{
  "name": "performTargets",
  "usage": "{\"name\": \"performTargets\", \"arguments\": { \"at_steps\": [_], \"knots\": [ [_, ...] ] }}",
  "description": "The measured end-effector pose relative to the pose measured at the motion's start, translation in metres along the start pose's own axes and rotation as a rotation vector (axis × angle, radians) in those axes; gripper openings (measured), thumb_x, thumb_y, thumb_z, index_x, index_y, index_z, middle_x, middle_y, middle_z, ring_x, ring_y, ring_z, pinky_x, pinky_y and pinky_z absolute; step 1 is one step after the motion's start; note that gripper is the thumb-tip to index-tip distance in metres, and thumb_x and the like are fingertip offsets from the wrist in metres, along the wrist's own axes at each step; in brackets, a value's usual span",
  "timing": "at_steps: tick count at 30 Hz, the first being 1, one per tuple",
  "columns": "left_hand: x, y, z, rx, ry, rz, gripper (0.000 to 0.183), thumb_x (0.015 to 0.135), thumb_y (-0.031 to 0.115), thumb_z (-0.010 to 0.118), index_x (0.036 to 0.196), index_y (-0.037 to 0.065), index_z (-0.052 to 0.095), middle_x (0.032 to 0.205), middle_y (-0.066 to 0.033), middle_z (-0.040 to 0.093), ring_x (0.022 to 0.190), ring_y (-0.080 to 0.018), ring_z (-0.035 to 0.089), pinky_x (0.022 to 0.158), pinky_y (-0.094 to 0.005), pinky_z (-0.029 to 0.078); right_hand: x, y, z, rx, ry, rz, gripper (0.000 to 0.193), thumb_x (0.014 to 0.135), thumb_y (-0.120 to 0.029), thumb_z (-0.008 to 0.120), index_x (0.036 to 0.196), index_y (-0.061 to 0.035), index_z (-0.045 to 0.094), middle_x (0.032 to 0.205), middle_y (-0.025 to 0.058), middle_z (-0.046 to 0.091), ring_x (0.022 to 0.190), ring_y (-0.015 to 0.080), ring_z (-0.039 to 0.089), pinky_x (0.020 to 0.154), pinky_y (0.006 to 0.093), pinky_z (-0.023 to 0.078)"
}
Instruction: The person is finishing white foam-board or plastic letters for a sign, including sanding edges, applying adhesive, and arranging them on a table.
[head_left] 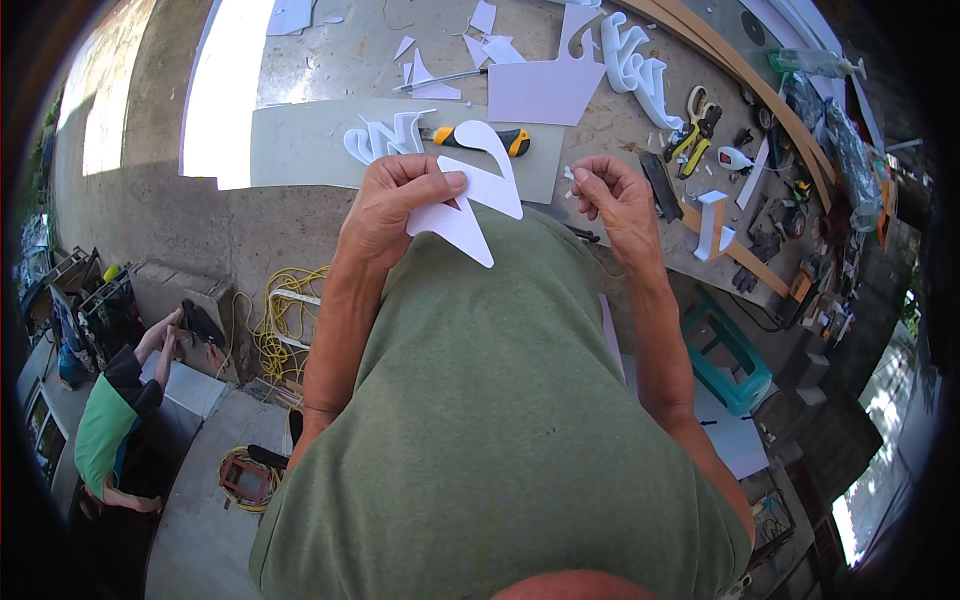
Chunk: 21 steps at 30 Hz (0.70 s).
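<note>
Cord [268,328], yellow and loosely coiled, lies well left of the utility knife [518,142]. Just left of that knife, the left hand [392,205] pinches a flat white cutout [482,188] between thumb and fingers; the cutout's curved end partly hides the knife. Right of the knife, the right hand [614,198] has its thumb and fingertips pressed together on small white scraps [568,174]. Farther right of the knife lie yellow-and-black pliers [692,157].

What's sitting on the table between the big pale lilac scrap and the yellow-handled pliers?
A curly white shape lies between the lilac scrap and the pliers, as the head view shows.
</note>
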<state>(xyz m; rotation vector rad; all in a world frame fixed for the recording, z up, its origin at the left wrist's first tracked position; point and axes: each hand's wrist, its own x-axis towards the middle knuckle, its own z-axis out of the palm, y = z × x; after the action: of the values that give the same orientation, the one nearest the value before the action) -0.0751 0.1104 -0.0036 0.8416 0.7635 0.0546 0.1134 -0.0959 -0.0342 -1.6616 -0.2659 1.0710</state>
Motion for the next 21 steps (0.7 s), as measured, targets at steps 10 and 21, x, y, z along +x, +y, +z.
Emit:
{"name": "performTargets", "arguments": {
  "at_steps": [10,21],
  "knots": [
    [0.006,0.002,0.002,-0.005,-0.010,-0.036,0.014,0.082,0.012,0.075,0.078,0.000,0.070,0.071,-0.0076,0.068,0.061,-0.0092,0.062,0.056,-0.0223,0.048,-0.029,0.064,-0.050,-0.407,0.118,0.261,0.045,0.099,-0.045,0.052,0.095,-0.0024,0.067,0.072,0.0024,0.063,0.057,0.0095,0.056,0.055,0.0220,0.045],
    [0.014,-0.015,-0.032,0.184,0.013,0.233,0.017,0.089,0.018,0.073,0.087,0.001,0.070,0.078,-0.0035,0.068,0.070,-0.0070,0.058,0.065,-0.0224,0.045,-0.111,0.183,-0.063,0.357,0.021,0.864,0.052,0.097,-0.046,0.054,0.117,0.0004,0.064,0.098,0.0130,0.070,0.083,0.0171,0.068,0.074,0.0294,0.054]
  ]
}}
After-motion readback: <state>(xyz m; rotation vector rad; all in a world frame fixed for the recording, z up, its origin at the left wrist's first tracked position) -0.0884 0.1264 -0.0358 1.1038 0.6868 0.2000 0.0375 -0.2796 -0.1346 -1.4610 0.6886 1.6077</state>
